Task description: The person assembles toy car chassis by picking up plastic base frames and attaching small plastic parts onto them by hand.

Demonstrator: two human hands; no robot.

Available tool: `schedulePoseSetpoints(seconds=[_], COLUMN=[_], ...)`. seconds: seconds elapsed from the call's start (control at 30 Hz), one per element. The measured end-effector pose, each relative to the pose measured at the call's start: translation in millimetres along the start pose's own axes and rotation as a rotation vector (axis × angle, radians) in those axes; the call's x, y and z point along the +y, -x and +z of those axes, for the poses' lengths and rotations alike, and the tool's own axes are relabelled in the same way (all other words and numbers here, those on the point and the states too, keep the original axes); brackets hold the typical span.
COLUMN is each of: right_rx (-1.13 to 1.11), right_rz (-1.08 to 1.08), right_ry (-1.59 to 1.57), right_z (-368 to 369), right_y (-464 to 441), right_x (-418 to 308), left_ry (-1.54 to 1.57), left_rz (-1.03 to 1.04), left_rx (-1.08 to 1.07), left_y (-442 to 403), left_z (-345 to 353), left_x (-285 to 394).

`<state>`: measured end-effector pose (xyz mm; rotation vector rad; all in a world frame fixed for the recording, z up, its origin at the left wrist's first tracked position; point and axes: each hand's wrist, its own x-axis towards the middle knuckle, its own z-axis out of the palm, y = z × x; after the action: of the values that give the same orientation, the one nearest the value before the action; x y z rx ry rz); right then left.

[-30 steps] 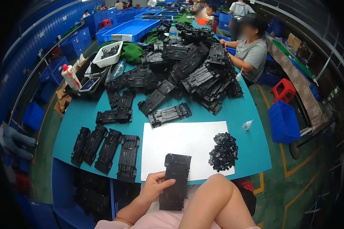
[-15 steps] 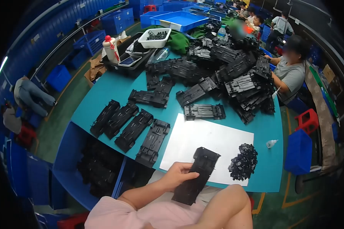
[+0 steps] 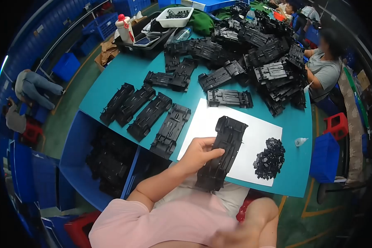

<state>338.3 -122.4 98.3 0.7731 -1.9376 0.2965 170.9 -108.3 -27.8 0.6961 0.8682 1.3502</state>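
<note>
My left hand (image 3: 197, 156) is closed around the side of a black plastic toy car chassis (image 3: 230, 138), thumb on its face, above my lap and the edge of a white sheet (image 3: 252, 138). My right arm is bent back toward my body, and my right hand (image 3: 231, 236) is low by the pink shirt, its fingers smeared by motion. A heap of small black pieces (image 3: 269, 159) sits on the sheet's right part. Left of the sheet, several similar chassis (image 3: 170, 130) lie in a row, and another chassis (image 3: 229, 98) rests at its top edge.
A large pile of chassis (image 3: 273, 70) covers the back right. A small white bottle (image 3: 301, 141) lies at the right. At the back left are a white basket (image 3: 174, 20) and a flask (image 3: 125, 29). A blue bin (image 3: 76, 144) holds chassis. A co-worker (image 3: 324, 70) sits at right.
My left hand has raised the chassis slightly and moved it to the right. My right hand has come into view at the bottom. The camera view has tilted down.
</note>
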Motion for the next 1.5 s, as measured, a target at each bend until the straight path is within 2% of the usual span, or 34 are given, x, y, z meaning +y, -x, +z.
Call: schedulePoseSetpoints(seconds=[0.03, 0.1, 0.13, 0.2, 0.27, 0.33, 0.4, 0.7, 0.9, 1.03, 1.1, 1.2, 1.23, 1.3, 1.37, 1.43, 1.47, 1.5], right_rx=[-0.294, 0.355, -0.019, 0.062, 0.079, 0.067, 0.068, 0.109, 0.16, 0.132, 0.097, 0.172, 0.193, 0.29, 0.461, 0.433, 0.405, 0.372], right_rz=[-0.012, 1.021, 0.968, 1.005, 1.015, 0.977, 0.967, 0.981, 1.036, 1.0, 1.011, 1.067, 1.093, 1.196, 1.026, 1.042, 1.046, 1.045], right_ry=[-0.085, -0.599, 0.16, 0.415, 0.479, 0.49, 0.504, 0.531, 0.525, 0.533, 0.54, 0.449, 0.409, 0.287, 0.057, 0.055, 0.038, 0.014], right_z=[-15.5, 6.8, 0.5, 1.4, 4.3, 9.0, 15.3, 23.7, 25.5, 24.8, 24.0, 9.5, -1.2, -28.1, -58.6, -77.6, -147.2, -168.4], right_y=[64.6, 97.3, 67.0, 89.1, 99.8, 102.4, 103.6, 113.9, 112.5, 118.9, 122.8, 110.5, 112.1, 104.5, 88.5, 90.5, 110.8, 120.3], right_x=[-7.1, -10.3, 18.6, 35.3, 43.5, 49.7, 53.5, 58.8, 55.7, 53.4, 53.2, 42.5, 36.0, 19.9, -9.8, -23.6, -137.5, -175.0], left_ry=[0.001, -0.02, -0.053, -0.099, -0.197, -0.225, -0.389, -0.554, -0.49, -0.484, -0.484, -0.407, -0.243, -0.156, -0.157, -0.131, -0.103, -0.074], left_rz=[0.027, 0.076, 0.086, 0.094, 0.168, 0.228, 0.303, 0.348, 0.292, 0.298, 0.266, 0.152, 0.068, -0.062, -0.084, -0.125, -0.15, -0.169], left_rx=[0.011, 0.028, 0.026, 0.042, 0.054, 0.055, 0.071, 0.066, 0.05, 0.046, 0.037, 0.034, 0.047, 0.065, 0.105, 0.154, 0.17, 0.191], left_y=[0.5, 0.5, 1.1, 1.7, 3.4, 4.2, 7.8, 9.5, 8.4, 8.2, 8.5, 8.6, 8.6, 11.0, 13.7, 16.1, 17.3, 17.5], left_z=[1.6, 2.8, 1.2, 3.1, 9.1, 12.3, 17.1, 17.7, 16.9, 17.0, 17.8, 10.2, 6.5, -6.4, -18.0, -34.0, -38.3, -40.1], left_x=[2.8, 0.4, -1.8, -6.2, -6.3, -9.0, -1.8, 1.5, -2.8, -5.0, -3.4, -5.3, -8.0, -6.6, -6.3, -14.8, -16.5, -18.2])
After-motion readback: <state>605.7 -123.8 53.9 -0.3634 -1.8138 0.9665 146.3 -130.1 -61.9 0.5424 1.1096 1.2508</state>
